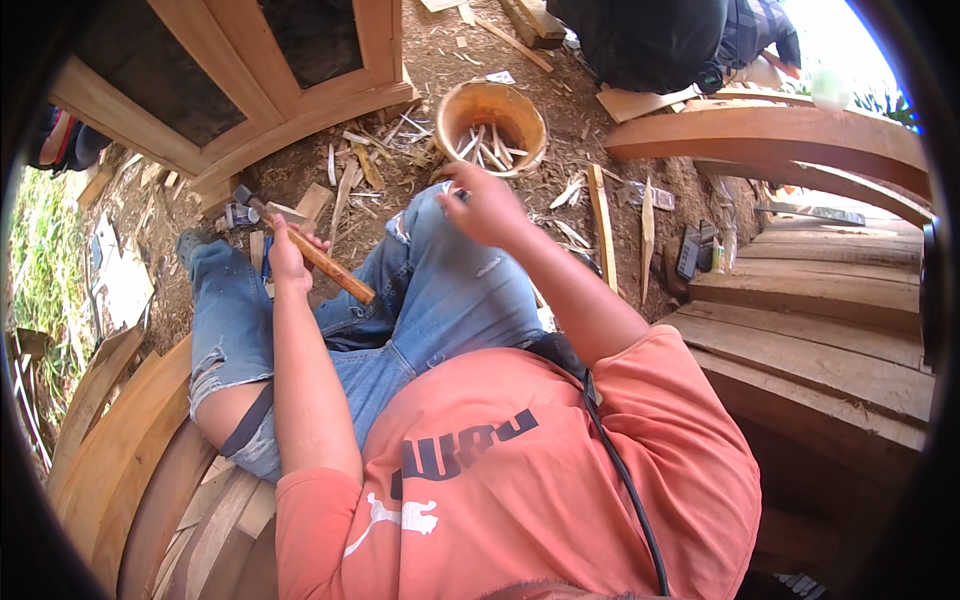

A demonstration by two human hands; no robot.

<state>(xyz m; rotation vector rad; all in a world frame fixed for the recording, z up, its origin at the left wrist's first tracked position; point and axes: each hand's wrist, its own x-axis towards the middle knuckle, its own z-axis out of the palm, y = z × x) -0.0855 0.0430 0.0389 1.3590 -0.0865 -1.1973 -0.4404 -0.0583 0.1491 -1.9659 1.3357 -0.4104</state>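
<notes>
My left hand point(288, 255) is closed around the wooden handle of a hammer point(340, 277). The hammer lies slantwise over my bent legs, its small dark metal head pointing to the far left and the handle's end toward my lap. Over my raised knee is my right hand point(482, 207), its fingers curled inward. Whether something small is pinched in them cannot be made out. Just beyond that hand stands an orange-brown bucket point(540, 128) with several pale wood slivers point(488, 150) inside.
A wooden panelled frame point(300, 125) stands at the far left. Curved boards point(770, 138) and stacked planks point(820, 290) fill the right side; more boards point(120, 440) lie at the lower left. Shavings and sticks point(603, 225) litter the dirt floor. Dark bags point(650, 40) sit at the back.
</notes>
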